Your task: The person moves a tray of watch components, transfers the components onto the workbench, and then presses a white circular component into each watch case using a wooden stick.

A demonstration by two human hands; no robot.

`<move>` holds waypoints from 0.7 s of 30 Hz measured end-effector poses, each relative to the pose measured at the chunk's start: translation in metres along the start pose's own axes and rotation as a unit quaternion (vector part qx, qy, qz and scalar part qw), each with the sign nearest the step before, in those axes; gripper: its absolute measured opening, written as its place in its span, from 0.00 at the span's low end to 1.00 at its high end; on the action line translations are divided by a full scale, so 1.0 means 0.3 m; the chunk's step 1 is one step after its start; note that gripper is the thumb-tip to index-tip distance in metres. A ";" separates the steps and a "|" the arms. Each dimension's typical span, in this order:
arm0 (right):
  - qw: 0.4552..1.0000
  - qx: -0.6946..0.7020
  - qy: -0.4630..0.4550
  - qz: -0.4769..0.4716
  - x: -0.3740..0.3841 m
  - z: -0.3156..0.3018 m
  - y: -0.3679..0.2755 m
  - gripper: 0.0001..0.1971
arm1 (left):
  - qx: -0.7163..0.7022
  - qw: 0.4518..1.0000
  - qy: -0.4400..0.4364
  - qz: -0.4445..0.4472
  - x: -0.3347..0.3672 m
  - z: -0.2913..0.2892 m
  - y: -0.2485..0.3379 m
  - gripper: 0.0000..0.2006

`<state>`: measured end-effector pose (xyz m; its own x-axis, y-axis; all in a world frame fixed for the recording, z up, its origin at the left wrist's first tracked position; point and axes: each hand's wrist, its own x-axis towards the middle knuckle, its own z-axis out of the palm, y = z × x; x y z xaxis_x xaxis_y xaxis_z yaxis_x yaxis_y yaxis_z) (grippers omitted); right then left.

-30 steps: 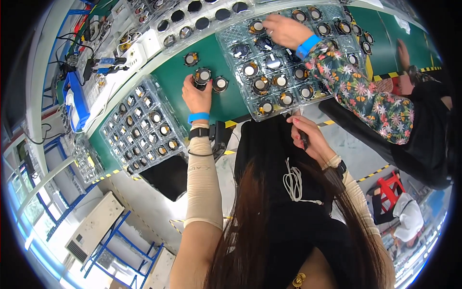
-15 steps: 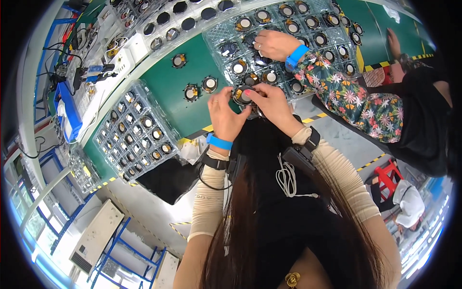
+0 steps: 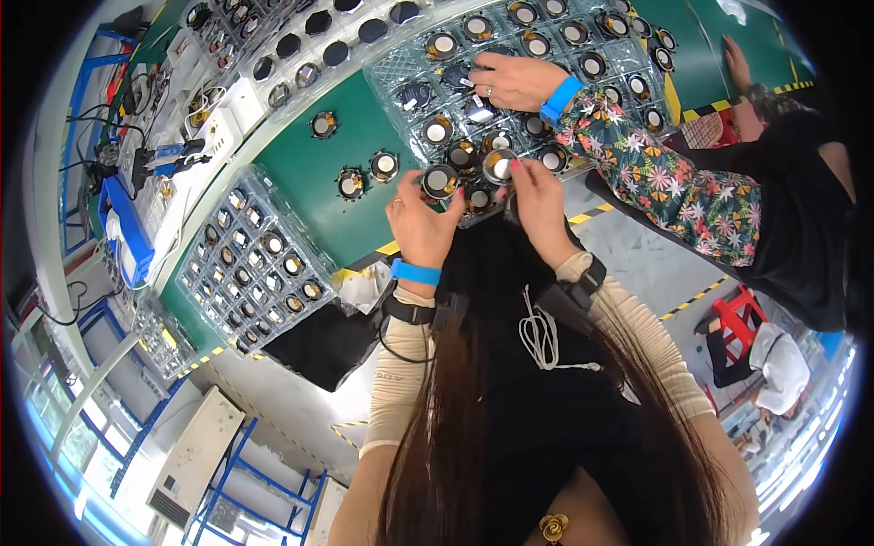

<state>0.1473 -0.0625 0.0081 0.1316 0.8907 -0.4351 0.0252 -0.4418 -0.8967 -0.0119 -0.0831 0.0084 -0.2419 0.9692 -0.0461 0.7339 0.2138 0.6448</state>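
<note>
A blue bin and red stool appear.

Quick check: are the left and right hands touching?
Apart: the head view shows a plain gap between the left hand and right hand, with black clothing visible through it.

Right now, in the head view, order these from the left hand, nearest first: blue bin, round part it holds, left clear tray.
1. Round part: held in the left hand.
2. Left clear tray: to the hand's left.
3. Blue bin: far left, past the tray.
</note>
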 end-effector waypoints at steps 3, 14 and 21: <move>0.990 0.118 0.044 0.070 0.061 -0.067 0.058 0.10 | 0.036 0.998 0.019 0.044 0.002 -0.014 -0.019 0.30; 0.965 0.194 0.038 0.172 0.030 -0.133 0.007 0.15 | 0.020 0.993 0.063 0.095 0.020 -0.042 0.023 0.31; 0.911 0.245 -0.157 0.293 -0.005 -0.077 -0.183 0.18 | 0.001 0.989 0.008 0.147 0.001 -0.036 0.110 0.33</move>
<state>0.1685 -0.0419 0.0599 -0.3117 0.5371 -0.7838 -0.4129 -0.8195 -0.3974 0.0055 -0.0772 0.0378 -0.0283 0.9875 0.1550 0.7751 -0.0762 0.6273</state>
